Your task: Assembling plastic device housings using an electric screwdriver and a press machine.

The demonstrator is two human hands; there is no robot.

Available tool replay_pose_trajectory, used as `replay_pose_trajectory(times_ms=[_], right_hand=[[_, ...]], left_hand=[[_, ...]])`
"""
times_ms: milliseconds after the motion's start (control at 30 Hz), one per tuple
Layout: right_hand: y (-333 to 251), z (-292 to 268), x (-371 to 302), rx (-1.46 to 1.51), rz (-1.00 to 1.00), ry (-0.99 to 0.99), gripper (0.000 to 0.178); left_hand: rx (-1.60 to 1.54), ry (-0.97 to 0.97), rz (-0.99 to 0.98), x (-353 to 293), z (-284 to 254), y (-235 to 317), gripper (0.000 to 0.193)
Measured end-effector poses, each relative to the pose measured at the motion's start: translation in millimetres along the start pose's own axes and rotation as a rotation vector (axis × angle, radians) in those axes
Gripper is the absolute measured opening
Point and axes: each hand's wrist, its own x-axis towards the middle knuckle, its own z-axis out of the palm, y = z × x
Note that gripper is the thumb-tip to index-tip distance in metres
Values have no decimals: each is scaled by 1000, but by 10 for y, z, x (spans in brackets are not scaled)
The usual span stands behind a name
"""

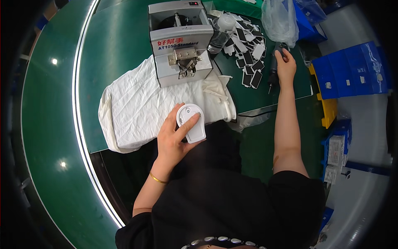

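Green benchtop (110, 45), white housing (198, 133) held near its close edge

Surface: green top, partly covered by a crumpled white cloth (132, 110). Grey machine (180, 35) with a metal fixture on its front, standing at the cloth's far side. Just right of it, a clear bottle (218, 37); beyond that, a loose heap of flat white-and-black parts (251, 50). Clear plastic bag (280, 18) at far right.

Room: bright white strip (75, 87) runs along the left, with another glossy green surface (47, 112) outside it. Blue bins (352, 72) stand to the right, yellow pieces (326, 110) below them.

Left arm: elbow bent, gold bangle (158, 178) at wrist. Left hand (170, 141) grasps the housing, thumb across its face, fingers behind; rounded end away from the body, squared end toward it.

Right arm: reaching forward, nearly straight. Right hand (286, 66) has its fingers closed about the upper end of a dark driver (273, 66), thin bit pointing back toward the wearer, beside the heap. Whether the driver bears on the bench, cannot tell.
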Motion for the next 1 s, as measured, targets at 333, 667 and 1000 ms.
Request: replay_pose_trajectory(times_ms=[333, 667, 1000], right_hand=[[-1605, 57, -1414, 60, -635, -753, 23], [-2443, -79, -1630, 338, -765, -896, 24], [-2515, -245, -1375, 111, -787, -1131, 23]], left_hand=[[-35, 1, -18, -9, -8, -3, 71], [-29, 5, 21, -71, -5, -74, 53], [-74, 22, 18, -83, 6, -85, 57]])
